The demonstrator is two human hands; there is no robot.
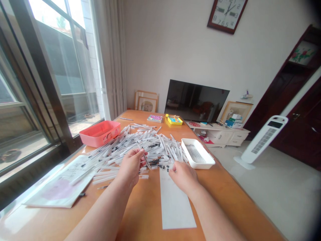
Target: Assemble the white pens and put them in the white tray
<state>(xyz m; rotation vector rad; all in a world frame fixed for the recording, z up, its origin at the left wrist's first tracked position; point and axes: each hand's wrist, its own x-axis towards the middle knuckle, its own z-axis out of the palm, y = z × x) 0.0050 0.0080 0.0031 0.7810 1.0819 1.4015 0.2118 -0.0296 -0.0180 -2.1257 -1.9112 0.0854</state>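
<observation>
My left hand [132,164] is closed around a slim pen [146,160], which slants down to the right over a large heap of clear pen parts [142,140]. My right hand [184,175] is closed, its fingers curled above the top of a white paper strip [175,204]. Whatever those fingers may hold is hidden. Small black pieces that look like pen caps [167,168] lie just left of its fingertips. Beyond the right hand stands a white tray [210,160] with several slim clear pens or tubes inside.
A pink basket [100,137] stands at the left by the window. A paper booklet [62,187] lies at the left front. At the table's far end are a yellow box [175,121], a colourful booklet [154,118] and a single pen [126,118]. A white tower fan [264,140] stands right.
</observation>
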